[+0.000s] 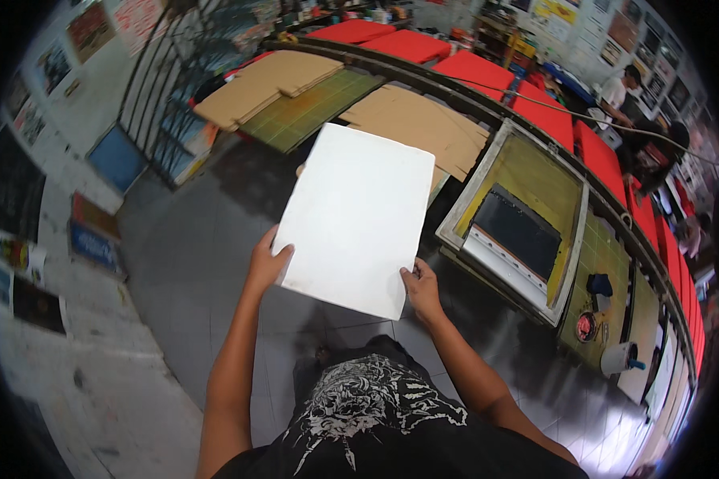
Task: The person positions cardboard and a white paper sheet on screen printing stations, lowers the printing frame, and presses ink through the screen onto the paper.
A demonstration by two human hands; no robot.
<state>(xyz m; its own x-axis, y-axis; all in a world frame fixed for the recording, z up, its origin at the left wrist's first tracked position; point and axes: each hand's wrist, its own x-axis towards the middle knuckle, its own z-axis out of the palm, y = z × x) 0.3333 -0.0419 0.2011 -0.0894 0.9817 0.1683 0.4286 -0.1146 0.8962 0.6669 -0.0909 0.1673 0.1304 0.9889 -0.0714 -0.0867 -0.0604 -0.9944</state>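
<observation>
Between my two hands is a white rectangular board or stiff sheet (354, 215), held out in front of my dark printed shirt. My left hand (269, 259) grips its left edge near the lower corner, thumb on top. My right hand (421, 283) grips the right edge, also with the thumb showing. Beyond the board and to the right, a wooden screen frame (487, 142) with yellow mesh rests on the workbench, holding a dark strip of material and a squeegee-like white bar (503, 263). Brown cardboard pieces (272, 88) lie on green platens (295, 112) along the far bench.
A long curved rail (423, 68) of red-covered platens (543, 112) runs behind the bench. Two people (615, 100) work at the back right. A cup of red ink (585, 326) and a white bucket (617, 357) sit at the right. A dark stair railing (160, 88) stands left.
</observation>
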